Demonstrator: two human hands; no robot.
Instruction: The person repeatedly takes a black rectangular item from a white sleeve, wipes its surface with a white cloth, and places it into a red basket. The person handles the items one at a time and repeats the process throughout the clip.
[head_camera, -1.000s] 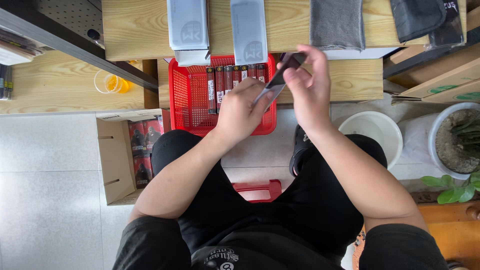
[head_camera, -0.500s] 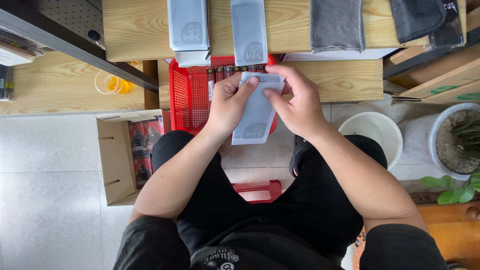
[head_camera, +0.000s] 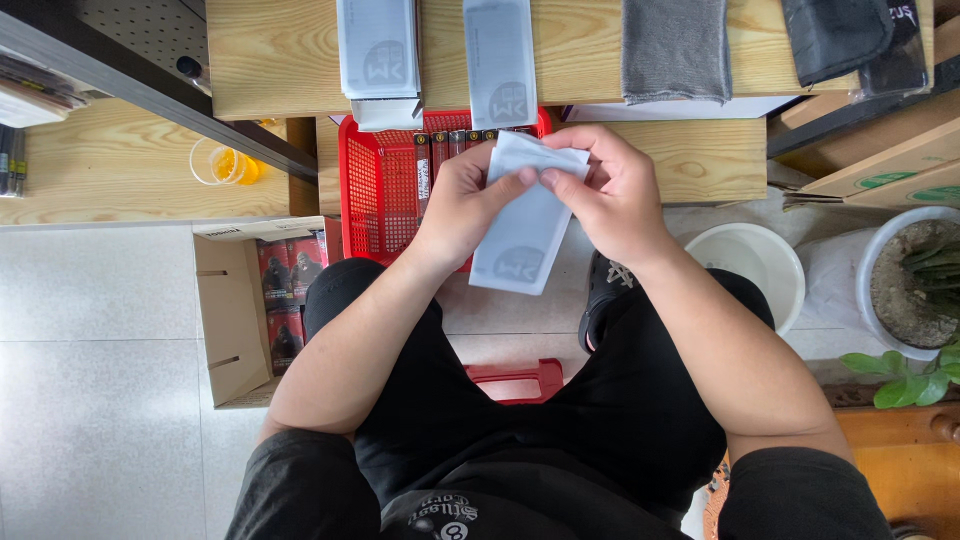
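Pinching the top edge of a pale blue flat pouch (head_camera: 527, 225) with both hands: left hand (head_camera: 462, 200) gripping the upper left corner between thumb and fingers, right hand (head_camera: 612, 195) clenched on the upper right part of the same edge. Both grips closed on the pouch, nothing released. Hanging down from the fingers, slightly tilted, in the air above the lap, just in front of the red basket (head_camera: 375, 190).

Judging by the look: thin, light, soft plastic, probably a little slippery, bending easily and not fragile. Holding near the two top corners seeming the best, since the lower part is swinging free and giving no firm place.

Behind the hands, lying in the red basket, a row of dark narrow packs (head_camera: 432, 165). Hanging over the edge of the wooden worktop (head_camera: 270, 60) above, two more pale pouches (head_camera: 378, 50), a grey cloth (head_camera: 675, 45) and a dark cloth (head_camera: 835, 35). Standing on the floor beside the left knee, an open cardboard box (head_camera: 235, 320) with dark red packs; near the right knee a white bowl (head_camera: 750, 265) and a plant pot (head_camera: 910, 285). Open room mostly above the lap; worktop edge and basket rim close in front.
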